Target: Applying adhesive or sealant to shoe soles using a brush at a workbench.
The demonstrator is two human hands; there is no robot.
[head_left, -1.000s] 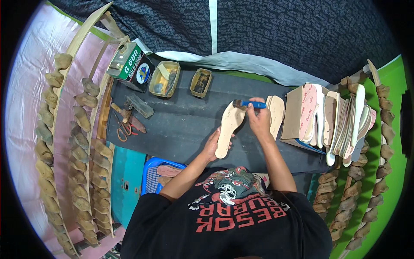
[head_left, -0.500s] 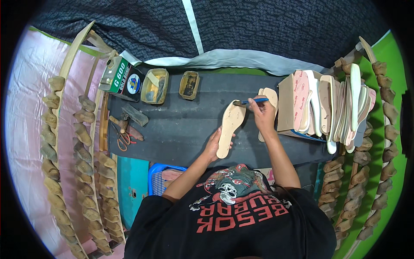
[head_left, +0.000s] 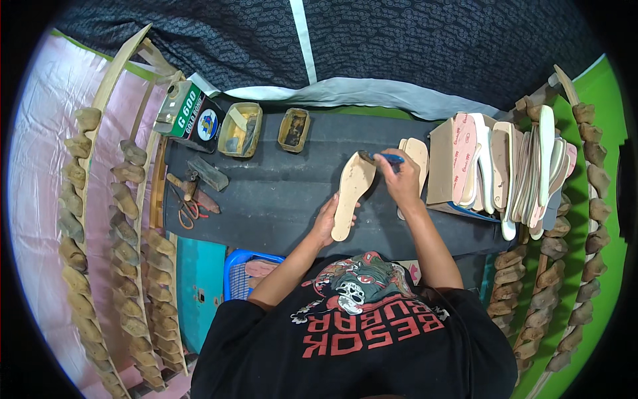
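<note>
My left hand (head_left: 327, 221) grips a tan shoe insole (head_left: 354, 189) by its heel end, holding it up above the dark work table with the toe pointing away from me. A blue-handled brush (head_left: 387, 158) is pinched in my right hand (head_left: 401, 178). Its dark bristles touch the insole's upper face near the toe edge. Behind my right hand, more tan insoles (head_left: 416, 154) lie on the table, partly hidden by that hand and wrist.
A cardboard box (head_left: 441, 163) packed with insoles stands at right. Across the back left are a metal can (head_left: 189, 118) and two tubs (head_left: 240, 131) (head_left: 294, 130). Pliers (head_left: 195, 211), a hammer (head_left: 191, 187) and a grey block (head_left: 208, 174) lie at left. Racks of wooden shoe lasts (head_left: 126, 233) flank the table.
The brush has shifted slightly left along the toe edge, its handle now tilted differently. My left hand has turned the insole a little and brought it slightly left.
</note>
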